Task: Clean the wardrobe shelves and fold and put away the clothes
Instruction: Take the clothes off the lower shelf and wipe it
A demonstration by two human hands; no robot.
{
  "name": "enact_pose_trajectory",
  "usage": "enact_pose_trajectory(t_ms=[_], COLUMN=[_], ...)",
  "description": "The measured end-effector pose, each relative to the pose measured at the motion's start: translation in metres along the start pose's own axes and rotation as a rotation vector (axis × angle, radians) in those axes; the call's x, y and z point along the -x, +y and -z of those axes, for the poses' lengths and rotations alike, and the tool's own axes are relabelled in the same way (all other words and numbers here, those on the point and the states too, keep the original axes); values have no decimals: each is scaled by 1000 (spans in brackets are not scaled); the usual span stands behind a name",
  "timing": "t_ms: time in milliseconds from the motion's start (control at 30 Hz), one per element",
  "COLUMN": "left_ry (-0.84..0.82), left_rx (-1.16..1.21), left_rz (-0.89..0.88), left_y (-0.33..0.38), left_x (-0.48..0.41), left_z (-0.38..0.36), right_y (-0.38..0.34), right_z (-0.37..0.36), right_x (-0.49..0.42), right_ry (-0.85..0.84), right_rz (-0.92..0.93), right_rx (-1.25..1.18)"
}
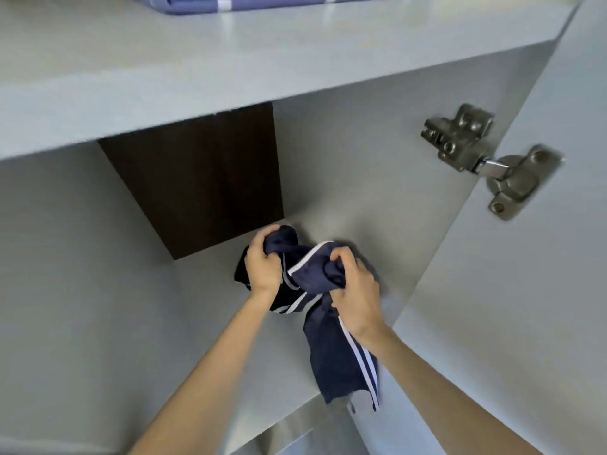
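A crumpled navy garment with white side stripes (331,353) lies bunched at the right end of the lower grey wardrobe shelf (98,307), one end hanging over the shelf's front edge. My left hand (262,262) grips the bunched part on the left. My right hand (356,290) grips a fold of it on the right. Both forearms reach in from below. On the upper shelf (164,77) a folded blue garment with white stripes (262,1) shows at the top edge.
A dark brown panel (197,178) stands at the back of the lower compartment. The open wardrobe door (509,307) is at the right, held by a metal hinge (486,159) on the side wall. The upper shelf's front edge overhangs the compartment.
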State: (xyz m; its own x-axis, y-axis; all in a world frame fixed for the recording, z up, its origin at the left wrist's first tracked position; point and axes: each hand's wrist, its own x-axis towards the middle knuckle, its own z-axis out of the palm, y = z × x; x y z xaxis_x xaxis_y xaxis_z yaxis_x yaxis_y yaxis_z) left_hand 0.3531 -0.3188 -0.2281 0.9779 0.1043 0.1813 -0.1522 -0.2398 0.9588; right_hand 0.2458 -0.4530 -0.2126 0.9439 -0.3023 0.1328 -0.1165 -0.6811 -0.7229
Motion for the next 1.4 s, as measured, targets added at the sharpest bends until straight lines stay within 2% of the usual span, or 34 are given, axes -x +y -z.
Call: enact_pose_trajectory(t_ms=[133, 333, 500, 600, 800, 1000, 1133, 1267, 1400], left_ry=[-107, -477, -716, -865, -1167, -1550, -1749, -1829, -1858], left_rx=[162, 219, 292, 300, 318, 276, 258, 260, 270], left_rz=[-11, -56, -5, -44, -61, -166, -204, -278, -325], left_y=[60, 129, 155, 166, 197, 228, 244, 258, 264], left_x=[41, 116, 185, 221, 314, 427, 515, 607, 683], left_z=[22, 61, 92, 100, 95, 90, 81, 65, 45], right_y=[-41, -92, -114, -115, -107, -80, -56, -34, -1], right_z=[50, 109, 142, 156, 176, 205, 233, 271, 305], right_x=[21, 97, 185, 240, 363, 488, 575, 660, 729], right_ry=[154, 248, 341, 385, 281, 557, 730, 883, 919], right_rz=[20, 34, -131, -245, -308, -404, -462, -487, -512], right_rx=[-120, -180, -226, -229, -227, -147, -129, -120, -96])
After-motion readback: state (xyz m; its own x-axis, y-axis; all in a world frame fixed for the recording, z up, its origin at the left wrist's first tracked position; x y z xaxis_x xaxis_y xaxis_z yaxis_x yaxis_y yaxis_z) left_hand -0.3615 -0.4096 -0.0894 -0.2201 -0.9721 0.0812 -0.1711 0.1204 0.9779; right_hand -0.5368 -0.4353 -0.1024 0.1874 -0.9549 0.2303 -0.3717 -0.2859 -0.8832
